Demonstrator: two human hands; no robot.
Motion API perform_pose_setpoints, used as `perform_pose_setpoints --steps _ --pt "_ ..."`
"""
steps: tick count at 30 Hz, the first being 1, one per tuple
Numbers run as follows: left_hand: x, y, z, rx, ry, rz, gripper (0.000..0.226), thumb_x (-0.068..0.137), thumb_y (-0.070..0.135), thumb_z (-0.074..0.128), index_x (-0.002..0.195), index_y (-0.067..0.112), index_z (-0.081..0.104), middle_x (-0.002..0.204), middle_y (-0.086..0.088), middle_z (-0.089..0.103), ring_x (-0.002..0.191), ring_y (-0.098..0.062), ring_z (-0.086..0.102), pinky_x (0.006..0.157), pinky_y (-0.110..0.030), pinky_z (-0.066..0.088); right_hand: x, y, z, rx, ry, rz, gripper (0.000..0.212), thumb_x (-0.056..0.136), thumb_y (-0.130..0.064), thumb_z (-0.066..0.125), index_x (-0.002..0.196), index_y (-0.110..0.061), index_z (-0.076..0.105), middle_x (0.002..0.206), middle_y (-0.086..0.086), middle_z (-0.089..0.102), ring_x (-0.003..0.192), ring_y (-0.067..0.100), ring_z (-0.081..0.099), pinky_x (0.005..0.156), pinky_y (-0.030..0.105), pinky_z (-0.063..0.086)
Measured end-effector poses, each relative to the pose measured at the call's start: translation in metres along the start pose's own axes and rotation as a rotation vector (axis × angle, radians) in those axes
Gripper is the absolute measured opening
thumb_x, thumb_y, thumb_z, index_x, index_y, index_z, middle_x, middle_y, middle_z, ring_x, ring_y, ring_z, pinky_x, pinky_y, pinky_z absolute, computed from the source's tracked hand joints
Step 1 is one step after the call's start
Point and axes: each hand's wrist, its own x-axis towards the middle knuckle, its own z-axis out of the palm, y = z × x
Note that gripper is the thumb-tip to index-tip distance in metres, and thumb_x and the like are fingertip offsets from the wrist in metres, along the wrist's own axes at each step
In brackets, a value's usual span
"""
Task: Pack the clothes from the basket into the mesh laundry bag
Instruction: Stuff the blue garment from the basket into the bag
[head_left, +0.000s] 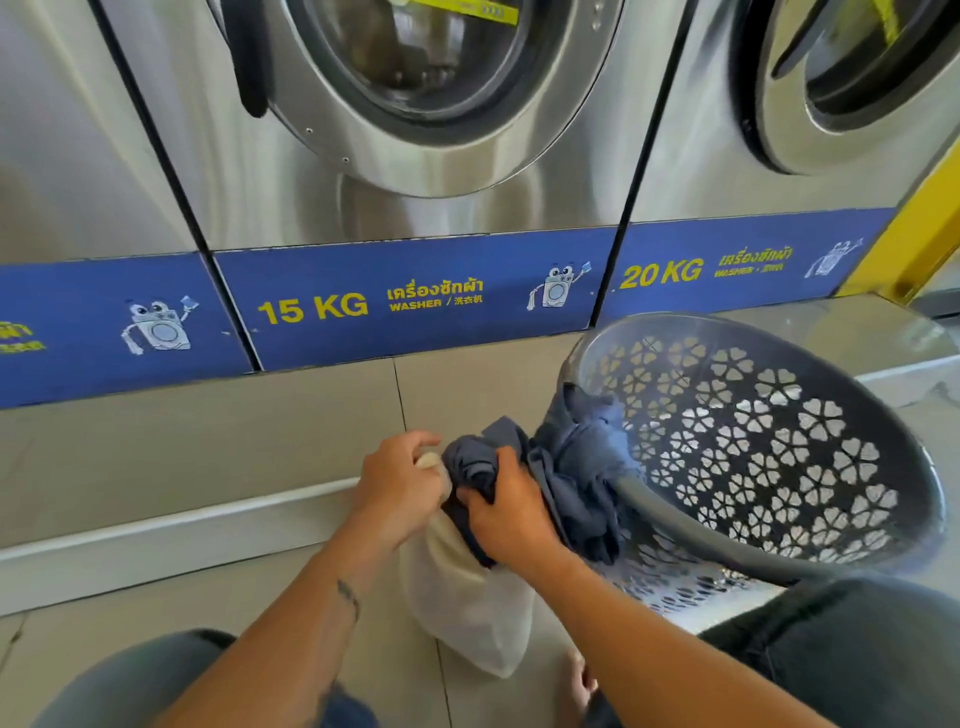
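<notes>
Right hand (511, 512) fingers clench the bunched blue garment (576, 462); left hand (397, 483) pinches the mesh laundry bag (467, 613) mouth. Cloth looks soft, light, floppy: grab it wadded.

We count one basket (727, 548); one mesh bag (467, 608) left of it; one blue garment (576, 467) over its rim; two hands, left hand (397, 480) and right hand (511, 512), left of it; three washers (62, 156) (415, 218) (753, 182) behind it.
</notes>
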Motion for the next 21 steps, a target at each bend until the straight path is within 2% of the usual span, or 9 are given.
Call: perform_pose_setpoints --steps 4,7,10,12,15,17,19,20,21 --pt "-0.002 -0.002 0.000 0.063 0.014 0.018 0.037 0.082 0.013 0.062 0.116 0.025 0.071 0.116 0.000 0.072 0.107 -0.022 0.065 0.094 -0.033 0.051 -0.009 0.020 0.016 0.006 -0.326 -0.029 0.022 0.089 -0.036 0.054 0.106 -0.023 0.061 0.103 0.002 0.070 0.094 0.023 0.064 0.089 0.043 0.054" --pt "-0.003 -0.006 0.001 0.074 -0.008 0.044 0.034 0.084 0.010 0.061 0.111 0.024 0.074 0.108 0.001 0.073 0.099 -0.019 0.066 0.083 -0.026 0.050 -0.008 0.024 0.023 -0.184 -0.553 -0.043 0.023 0.094 -0.031 0.048 0.104 -0.022 0.066 0.109 0.005 0.069 0.103 0.029 0.061 0.092 0.041 0.051" --pt "-0.005 -0.009 0.003 0.065 -0.043 0.087 0.035 0.083 0.005 0.062 0.108 0.026 0.074 0.104 0.004 0.074 0.093 -0.013 0.066 0.076 -0.021 0.048 -0.003 0.022 0.026 -0.491 -0.772 -0.001 0.040 0.098 -0.037 0.039 0.130 -0.024 0.058 0.143 0.009 0.051 0.133 0.035 0.043 0.113 0.048 0.032" --pt "-0.005 -0.011 0.004 0.083 -0.051 0.101 0.035 0.084 0.004 0.062 0.109 0.027 0.073 0.105 0.004 0.073 0.095 -0.013 0.067 0.077 -0.021 0.048 0.000 0.016 0.022 -0.487 -0.871 -0.015 0.042 0.100 -0.033 0.040 0.137 -0.020 0.055 0.146 0.009 0.052 0.134 0.031 0.044 0.116 0.047 0.031" --pt "0.002 -0.011 0.003 0.113 -0.010 0.065 0.035 0.085 0.008 0.063 0.115 0.022 0.071 0.110 0.001 0.072 0.096 -0.015 0.063 0.080 -0.022 0.044 0.005 0.011 0.006 -0.279 -0.808 -0.069 0.041 0.095 -0.024 0.046 0.133 -0.032 0.060 0.133 0.003 0.062 0.121 0.027 0.055 0.109 0.046 0.043" --pt "0.008 -0.009 0.002 0.127 0.029 0.019 0.035 0.083 0.011 0.063 0.116 0.022 0.071 0.111 0.001 0.071 0.094 -0.015 0.060 0.080 -0.024 0.043 0.010 0.012 -0.007 -0.066 -0.608 -0.071 0.048 0.086 -0.012 0.049 0.126 -0.037 0.058 0.124 0.002 0.063 0.110 0.027 0.059 0.095 0.045 0.054" --pt "0.011 -0.008 0.003 0.142 0.032 -0.005 0.034 0.085 0.013 0.062 0.117 0.022 0.071 0.112 0.001 0.069 0.094 -0.016 0.059 0.079 -0.025 0.043 0.020 0.021 -0.017 -0.075 -0.266 -0.054 0.050 0.081 -0.008 0.054 0.126 -0.030 0.049 0.127 0.005 0.053 0.116 0.030 0.051 0.091 0.044 0.053" --pt "0.010 -0.008 0.004 0.150 0.024 -0.006 0.034 0.087 0.013 0.061 0.118 0.022 0.070 0.112 0.001 0.068 0.094 -0.017 0.058 0.078 -0.026 0.043 0.024 0.028 -0.019 -0.152 -0.158 -0.017 0.056 0.080 -0.012 0.058 0.131 -0.030 0.043 0.134 0.008 0.045 0.125 0.033 0.043 0.096 0.044 0.049" --pt "0.009 -0.006 0.006 0.156 0.015 -0.004 0.034 0.088 0.012 0.060 0.119 0.022 0.069 0.112 0.001 0.067 0.094 -0.017 0.058 0.078 -0.026 0.043 0.027 0.040 -0.018 -0.166 -0.148 0.076 0.068 0.079 -0.019 0.063 0.140 -0.032 0.035 0.143 0.011 0.036 0.134 0.036 0.034 0.103 0.045 0.044"
